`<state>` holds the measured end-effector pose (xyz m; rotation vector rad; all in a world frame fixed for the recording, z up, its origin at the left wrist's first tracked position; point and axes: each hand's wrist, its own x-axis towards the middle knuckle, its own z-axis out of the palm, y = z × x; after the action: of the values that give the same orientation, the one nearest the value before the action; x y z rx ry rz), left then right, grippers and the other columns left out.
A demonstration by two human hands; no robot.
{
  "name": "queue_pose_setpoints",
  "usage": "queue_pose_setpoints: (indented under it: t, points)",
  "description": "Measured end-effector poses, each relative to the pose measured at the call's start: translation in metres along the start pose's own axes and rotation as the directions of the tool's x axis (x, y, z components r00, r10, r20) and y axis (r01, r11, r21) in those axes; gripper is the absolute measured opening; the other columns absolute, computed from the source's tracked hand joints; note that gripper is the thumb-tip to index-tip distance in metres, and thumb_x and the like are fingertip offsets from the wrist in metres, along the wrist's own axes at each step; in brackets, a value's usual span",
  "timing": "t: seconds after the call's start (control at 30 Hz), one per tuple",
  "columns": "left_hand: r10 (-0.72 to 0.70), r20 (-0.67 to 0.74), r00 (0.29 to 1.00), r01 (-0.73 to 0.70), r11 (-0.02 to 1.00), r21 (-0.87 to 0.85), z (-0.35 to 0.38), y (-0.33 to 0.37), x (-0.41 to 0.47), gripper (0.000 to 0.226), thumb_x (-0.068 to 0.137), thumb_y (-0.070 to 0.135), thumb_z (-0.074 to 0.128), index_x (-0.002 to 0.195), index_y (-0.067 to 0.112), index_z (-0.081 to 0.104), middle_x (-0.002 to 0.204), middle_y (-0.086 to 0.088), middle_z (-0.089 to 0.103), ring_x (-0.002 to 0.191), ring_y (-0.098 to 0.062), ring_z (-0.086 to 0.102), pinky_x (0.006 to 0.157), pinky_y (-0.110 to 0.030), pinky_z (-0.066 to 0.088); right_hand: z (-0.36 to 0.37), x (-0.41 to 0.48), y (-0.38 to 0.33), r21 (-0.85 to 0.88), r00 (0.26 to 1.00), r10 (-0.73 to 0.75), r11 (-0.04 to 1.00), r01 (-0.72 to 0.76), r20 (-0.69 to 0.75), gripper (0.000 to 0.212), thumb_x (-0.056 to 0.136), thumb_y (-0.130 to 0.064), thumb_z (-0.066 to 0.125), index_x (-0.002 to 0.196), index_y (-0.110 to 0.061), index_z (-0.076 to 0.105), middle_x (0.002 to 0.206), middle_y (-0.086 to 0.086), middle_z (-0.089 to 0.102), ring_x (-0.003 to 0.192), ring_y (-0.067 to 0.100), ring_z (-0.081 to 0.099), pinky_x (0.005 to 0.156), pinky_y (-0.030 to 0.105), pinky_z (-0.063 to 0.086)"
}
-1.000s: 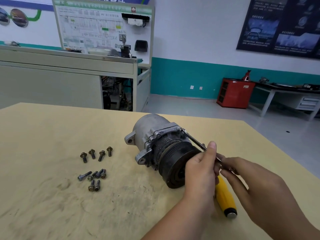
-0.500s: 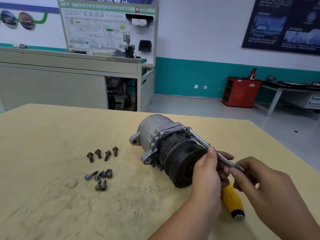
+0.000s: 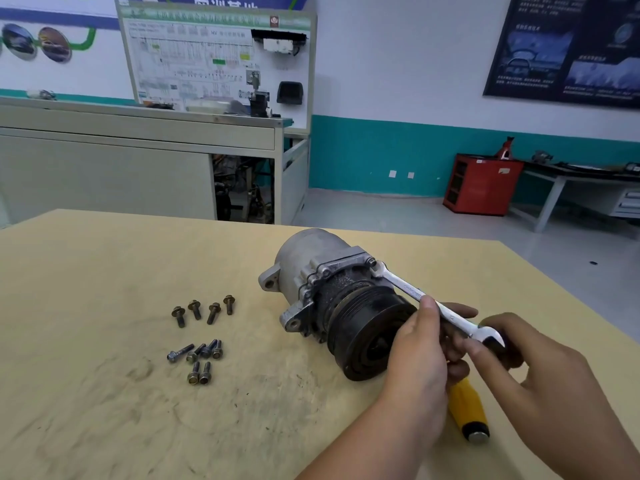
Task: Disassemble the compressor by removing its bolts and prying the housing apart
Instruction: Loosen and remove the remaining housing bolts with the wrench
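Compressor lies on side mid-surface, black pulley toward person; wrench head on flange bolt; left hand pinches wrench mid-shaft, thumb on top; right hand grasps its free end; loose bolts left of compressor; yellow screwdriver beneath hands.

1. Compressor: grey aluminium housing lying on its side on the table, its black pulley facing near-right.
2. Wrench: silver, its jaw seated on a flange bolt and its shaft slanting down to the right.
3. Loose bolts: four in a row, with six clustered nearer, left of the compressor.
4. Screwdriver: its yellow handle lies beside the pulley.
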<state>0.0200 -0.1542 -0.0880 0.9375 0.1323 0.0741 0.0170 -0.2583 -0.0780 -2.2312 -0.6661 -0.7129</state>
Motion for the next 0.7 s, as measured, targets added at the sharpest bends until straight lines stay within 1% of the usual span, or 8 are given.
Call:
queue_pose_setpoints:
  t: [0.07, 0.2, 0.27, 0.37, 0.43, 0.57, 0.63, 0.7]
  points:
    - [0.023, -0.001, 1.0, -0.023, 1.0, -0.02, 0.0, 0.0, 0.001, 0.055, 0.104, 0.035, 0.034, 0.064, 0.018, 0.068, 0.054, 0.0, 0.041, 0.045, -0.008, 0.029, 0.042, -0.017, 0.021, -0.003, 0.004, -0.002, -0.143, 0.985, -0.17, 0.976, 0.163, -0.04, 0.009, 0.081, -0.023, 0.055, 0.077, -0.031, 0.056, 0.054, -0.01, 0.046, 0.068, 0.009, 0.043, 0.062, 0.005, 0.034]
    - [0.074, -0.013, 0.997, -0.074, 0.997, 0.011, -0.002, 0.006, 0.002, 0.052, 0.103, 0.032, 0.038, 0.063, 0.014, 0.066, 0.048, 0.004, 0.036, 0.042, -0.008, 0.025, 0.041, -0.017, 0.021, -0.003, 0.007, 0.001, -0.297, 0.921, -0.389, 0.881, 0.368, -0.011, 0.045, 0.096, -0.03, 0.036, 0.081, -0.004, 0.069, 0.063, 0.004, 0.06, 0.061, 0.02, 0.053, 0.062, 0.025, 0.034]
    - [0.082, -0.03, 0.996, -0.081, 0.996, 0.031, -0.003, 0.008, 0.002, 0.054, 0.103, 0.029, 0.037, 0.06, 0.016, 0.066, 0.049, 0.002, 0.038, 0.04, -0.008, 0.032, 0.039, -0.017, 0.026, -0.002, 0.006, -0.002, -0.253, 0.94, -0.341, 0.909, 0.331, 0.006, 0.046, 0.093, -0.041, 0.039, 0.081, -0.008, 0.068, 0.065, 0.002, 0.061, 0.062, 0.018, 0.054, 0.059, 0.026, 0.036]
    - [0.078, -0.035, 0.996, -0.076, 0.995, 0.059, -0.003, 0.007, 0.001, 0.058, 0.104, 0.029, 0.035, 0.057, 0.019, 0.068, 0.053, -0.002, 0.041, 0.041, -0.008, 0.042, 0.041, -0.016, 0.034, -0.003, 0.001, -0.013, -0.093, 0.998, -0.055, 0.994, 0.057, 0.019, 0.028, 0.082, -0.051, 0.045, 0.073, -0.028, 0.058, 0.059, -0.006, 0.055, 0.062, 0.015, 0.05, 0.053, 0.019, 0.035]
    - [0.057, -0.038, 0.998, -0.056, 0.998, 0.039, -0.003, 0.006, 0.001, 0.059, 0.104, 0.029, 0.034, 0.058, 0.019, 0.068, 0.051, 0.0, 0.043, 0.041, -0.008, 0.044, 0.041, -0.016, 0.036, 0.0, 0.0, -0.01, -0.034, 0.997, 0.043, 0.999, -0.041, 0.064, 0.024, 0.086, -0.042, 0.058, 0.066, -0.03, 0.054, 0.052, -0.004, 0.052, 0.062, 0.011, 0.053, 0.05, 0.02, 0.036]
    - [0.034, -0.038, 0.999, -0.033, 0.999, 0.024, -0.004, 0.004, 0.0, 0.057, 0.104, 0.031, 0.032, 0.064, 0.019, 0.07, 0.055, -0.003, 0.051, 0.044, -0.009, 0.051, 0.044, -0.017, 0.039, 0.001, 0.0, -0.01, -0.05, 0.997, -0.011, 0.999, 0.015, 0.078, 0.016, 0.081, -0.02, 0.065, 0.067, -0.024, 0.057, 0.049, -0.006, 0.051, 0.072, -0.001, 0.052, 0.06, 0.011, 0.039]
    - [0.034, -0.038, 0.999, -0.032, 0.999, 0.036, -0.004, 0.003, 0.001, 0.056, 0.104, 0.035, 0.033, 0.067, 0.019, 0.071, 0.053, -0.002, 0.045, 0.044, -0.009, 0.046, 0.045, -0.02, 0.035, 0.001, 0.0, -0.008, -0.143, 0.996, -0.056, 0.988, 0.066, 0.077, 0.012, 0.08, -0.016, 0.065, 0.07, -0.02, 0.061, 0.05, -0.005, 0.05, 0.059, 0.011, 0.051, 0.05, 0.019, 0.037]
    - [0.041, -0.034, 0.999, -0.039, 0.998, 0.056, -0.004, 0.003, 0.002, 0.051, 0.103, 0.037, 0.036, 0.071, 0.015, 0.07, 0.047, 0.005, 0.036, 0.04, -0.007, 0.035, 0.042, -0.018, 0.028, 0.002, 0.0, -0.004, -0.254, 0.991, -0.12, 0.959, 0.129, 0.051, 0.013, 0.084, -0.011, 0.067, 0.072, -0.015, 0.065, 0.05, -0.004, 0.048, 0.047, 0.012, 0.044, 0.044, 0.02, 0.03]
